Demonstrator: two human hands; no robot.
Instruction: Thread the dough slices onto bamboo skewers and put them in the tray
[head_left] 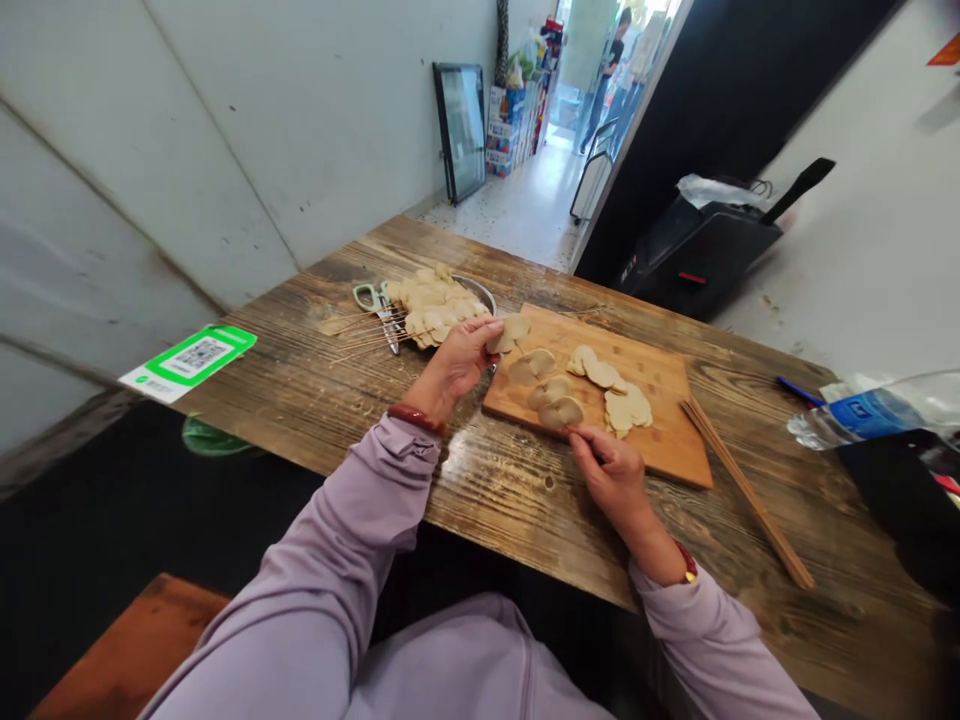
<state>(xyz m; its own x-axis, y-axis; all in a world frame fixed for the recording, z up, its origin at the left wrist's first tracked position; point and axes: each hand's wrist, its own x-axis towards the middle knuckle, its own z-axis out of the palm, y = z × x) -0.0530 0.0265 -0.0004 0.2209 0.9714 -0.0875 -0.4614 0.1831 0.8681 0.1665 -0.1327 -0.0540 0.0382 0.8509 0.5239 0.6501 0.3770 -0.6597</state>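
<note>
One wooden bench, carrying one wooden cutting board, with one bundle of thin sticks at its right edge. Left hand by the board's left edge, fingers pinching one pale slice; right hand by its near edge, fingers clamped below an apparently skewered row of slices, which could split if pierced off-centre.

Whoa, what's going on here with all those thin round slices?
A person's right hand holds the near end of a stick of slices over the board. The left hand pinches one slice at the far end. Loose slices lie on the board, and bare sticks lie by its right side. More filled sticks are piled near the scissors.
</note>
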